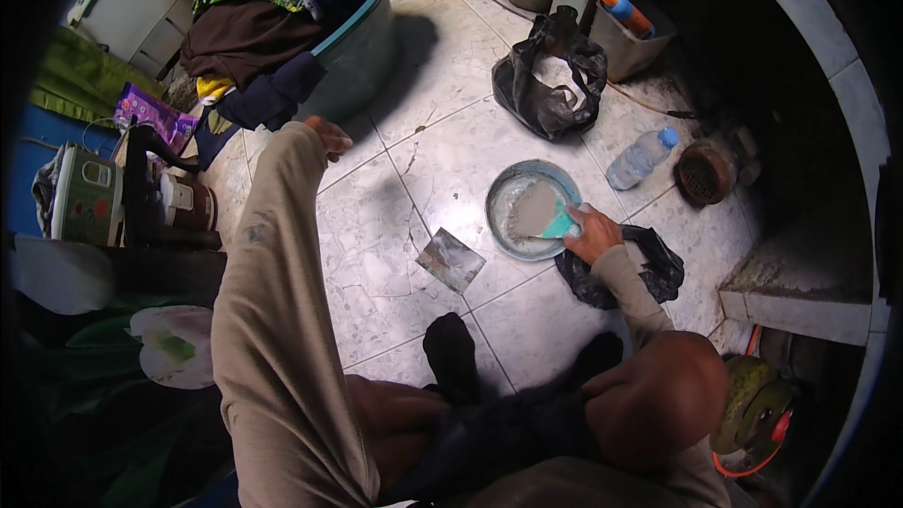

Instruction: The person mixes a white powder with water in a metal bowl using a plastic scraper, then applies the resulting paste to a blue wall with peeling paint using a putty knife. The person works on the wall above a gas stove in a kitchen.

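Note:
My right hand [594,235] grips a teal scraper [562,221], its blade over the grey powdery or pasty mix [532,211] in a round blue-grey basin [493,190]. Part of the scraper is hidden by the fingers. Off to the far left, my left hand [329,139] hangs loosely at the end of the long sleeve, fingers slightly bent and apart with nothing seen in them. It is nearest to the large tub of clothes. A small flat piece [451,260] with a grey picture-like surface lies on the tiles left of the basin.
A clear bottle with a blue cap [642,159], a rusty round metal item [704,173] and black plastic bags [550,75] surround the basin. A teal tub [362,56] heaped with clothes stands far left. A tiled ledge [798,310] edges the right side.

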### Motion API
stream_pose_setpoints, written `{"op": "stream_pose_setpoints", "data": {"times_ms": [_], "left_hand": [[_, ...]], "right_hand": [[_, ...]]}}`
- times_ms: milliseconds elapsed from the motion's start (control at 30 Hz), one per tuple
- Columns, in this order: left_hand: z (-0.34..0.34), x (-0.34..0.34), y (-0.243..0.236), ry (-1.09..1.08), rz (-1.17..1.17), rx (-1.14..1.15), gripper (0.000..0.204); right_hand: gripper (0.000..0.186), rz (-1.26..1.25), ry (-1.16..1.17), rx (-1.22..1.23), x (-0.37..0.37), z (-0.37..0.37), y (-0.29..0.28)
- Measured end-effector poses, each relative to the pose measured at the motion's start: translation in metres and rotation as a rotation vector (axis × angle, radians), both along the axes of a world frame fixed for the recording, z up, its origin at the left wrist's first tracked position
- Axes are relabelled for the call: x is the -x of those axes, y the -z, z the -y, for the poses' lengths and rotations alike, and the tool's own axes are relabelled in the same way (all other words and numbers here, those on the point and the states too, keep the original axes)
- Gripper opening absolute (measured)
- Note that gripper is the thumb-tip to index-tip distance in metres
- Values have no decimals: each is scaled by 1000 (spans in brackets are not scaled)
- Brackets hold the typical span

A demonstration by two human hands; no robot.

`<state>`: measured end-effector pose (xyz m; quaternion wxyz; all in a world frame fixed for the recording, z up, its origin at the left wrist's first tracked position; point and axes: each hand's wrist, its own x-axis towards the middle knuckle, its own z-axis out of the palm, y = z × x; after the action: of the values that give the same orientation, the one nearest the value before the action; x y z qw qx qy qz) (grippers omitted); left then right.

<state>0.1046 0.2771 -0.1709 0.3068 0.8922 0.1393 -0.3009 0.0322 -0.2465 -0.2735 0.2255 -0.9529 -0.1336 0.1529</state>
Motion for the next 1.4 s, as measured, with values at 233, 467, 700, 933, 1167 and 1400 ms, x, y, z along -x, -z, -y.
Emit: {"op": "stream_pose_setpoints", "data": {"times_ms": [233,467,700,933,1167,1400], "left_hand": [[11,-7,3,72,-27,-63,37],[19,-9,4,45,-6,-82,33],[12,-12,8,124,-15,-115,33],[20,-15,5,187,-28,-129,32],[23,-29,12,254,-93,-196,34],[85,-25,-18,380,-285,-350,24]], "right_hand": [[60,-25,-48,80,-1,-11,-8],[58,-29,-68,85,-3,2,-21],[52,124,-218,256,-6,16,-47],[24,207,-378,470,-9,-5,-68],[36,323,-329,403,-13,-18,-76],[55,465,-156,160,23,55,-110]]}}
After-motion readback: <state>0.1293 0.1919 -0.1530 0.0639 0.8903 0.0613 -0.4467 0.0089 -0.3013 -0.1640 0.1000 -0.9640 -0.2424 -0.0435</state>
